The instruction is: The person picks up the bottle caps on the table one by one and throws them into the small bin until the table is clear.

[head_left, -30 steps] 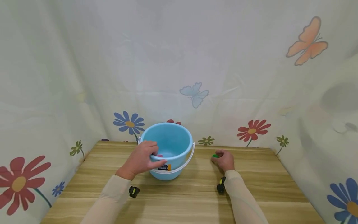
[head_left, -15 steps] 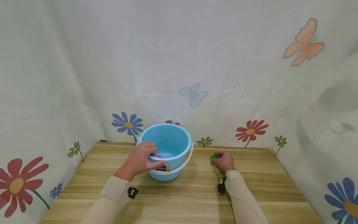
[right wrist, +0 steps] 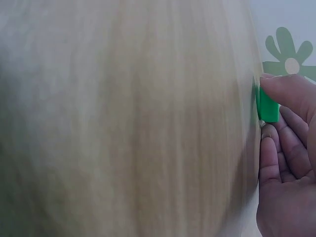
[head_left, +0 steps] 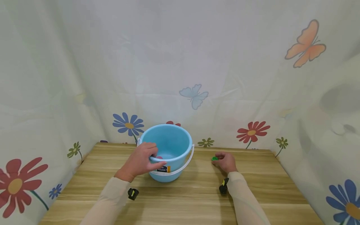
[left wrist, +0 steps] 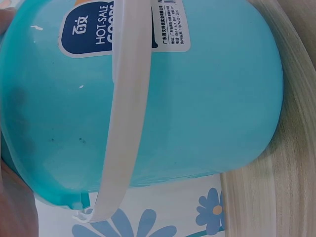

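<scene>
In the head view, a light blue plastic bucket (head_left: pixel 174 165) with a white handle (head_left: pixel 189 162) stands upright on the wooden table. My left hand (head_left: pixel 140 161) grips its near left rim, thumb outside and the other fingers inside. A label (left wrist: pixel 91 29) on the bucket's side shows in the left wrist view. Something small and pink (head_left: pixel 159 157) shows inside the bucket, partly hidden by that hand. To the right of the bucket, my right hand (head_left: pixel 226 162) pinches a small round green cap (head_left: pixel 215 158) at the tabletop. The right wrist view shows the green cap between thumb and fingers.
The wooden table (head_left: pixel 180 204) ends at the back against a pale curtain (head_left: pixel 157 62) printed with flowers and butterflies. Curtain also hangs along both sides. A black wrist camera (head_left: pixel 133 193) sits below the left wrist, another black wrist camera (head_left: pixel 223 186) by the right.
The green cap shows more of its round face than one second ago. Both hands and the bucket keep their places; the head view has shifted slightly.
</scene>
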Available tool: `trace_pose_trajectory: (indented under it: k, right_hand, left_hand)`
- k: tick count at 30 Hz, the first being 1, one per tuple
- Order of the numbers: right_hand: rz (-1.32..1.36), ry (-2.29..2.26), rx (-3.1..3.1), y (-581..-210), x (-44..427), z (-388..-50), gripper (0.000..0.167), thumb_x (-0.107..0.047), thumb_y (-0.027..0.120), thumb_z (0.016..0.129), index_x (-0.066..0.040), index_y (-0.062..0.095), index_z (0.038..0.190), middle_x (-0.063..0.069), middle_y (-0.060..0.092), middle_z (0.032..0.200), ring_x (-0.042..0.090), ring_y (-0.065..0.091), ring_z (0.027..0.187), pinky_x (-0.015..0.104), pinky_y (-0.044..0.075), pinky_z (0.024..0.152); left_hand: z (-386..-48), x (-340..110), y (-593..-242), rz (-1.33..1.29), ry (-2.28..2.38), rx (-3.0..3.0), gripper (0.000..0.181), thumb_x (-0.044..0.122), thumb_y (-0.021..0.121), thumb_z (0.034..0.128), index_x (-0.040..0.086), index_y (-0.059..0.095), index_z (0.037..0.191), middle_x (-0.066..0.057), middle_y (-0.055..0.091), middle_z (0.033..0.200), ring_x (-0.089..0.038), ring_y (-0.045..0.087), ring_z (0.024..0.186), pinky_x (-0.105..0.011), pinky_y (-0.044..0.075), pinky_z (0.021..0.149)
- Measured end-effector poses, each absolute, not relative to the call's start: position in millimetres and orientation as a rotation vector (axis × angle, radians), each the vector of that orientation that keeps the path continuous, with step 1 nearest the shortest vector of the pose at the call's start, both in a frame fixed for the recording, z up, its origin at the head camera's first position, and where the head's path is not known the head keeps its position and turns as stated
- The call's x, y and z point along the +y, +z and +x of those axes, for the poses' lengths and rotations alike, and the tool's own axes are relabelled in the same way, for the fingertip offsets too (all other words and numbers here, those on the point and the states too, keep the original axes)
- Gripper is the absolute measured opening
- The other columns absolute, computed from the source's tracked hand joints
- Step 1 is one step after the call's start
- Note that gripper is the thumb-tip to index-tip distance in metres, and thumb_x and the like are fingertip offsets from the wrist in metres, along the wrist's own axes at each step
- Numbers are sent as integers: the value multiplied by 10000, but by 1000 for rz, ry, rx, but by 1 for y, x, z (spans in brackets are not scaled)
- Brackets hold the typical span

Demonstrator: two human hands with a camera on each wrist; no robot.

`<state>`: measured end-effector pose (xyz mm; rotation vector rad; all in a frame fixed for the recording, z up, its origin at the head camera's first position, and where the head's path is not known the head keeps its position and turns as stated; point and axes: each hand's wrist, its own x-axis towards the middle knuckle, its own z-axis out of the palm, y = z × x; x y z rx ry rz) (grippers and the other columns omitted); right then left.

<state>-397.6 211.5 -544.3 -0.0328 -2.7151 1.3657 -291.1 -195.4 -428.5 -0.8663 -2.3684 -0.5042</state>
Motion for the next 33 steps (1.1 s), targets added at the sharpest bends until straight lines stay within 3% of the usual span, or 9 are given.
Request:
trace_pose_trajectory:
  k: [18, 33]
  right_hand:
    - [-14, 1462, -2682, -550, 214, -396, 346, -118, 864, 802, -26, 743, 1113, 143, 752, 1079, 274, 696, 1008, 451, 547, 917]
    - [38, 1537, -2679, -542, 218, -388, 488, -119, 803, 875, 17, 633, 1311, 202, 687, 1237, 323, 664, 1116, 437, 550, 945]
  left_hand:
    - [-291, -197, -429, -863, -506, -2367, 497, 552, 826, 781, 233, 453, 702, 112, 386, 711, -54, 426, 733, -282, 431, 720]
    - [-290, -195, -427, -868, -508, -2366, 500, 559, 823, 779, 237, 451, 694, 122, 386, 713, -52, 421, 727, -276, 431, 712]
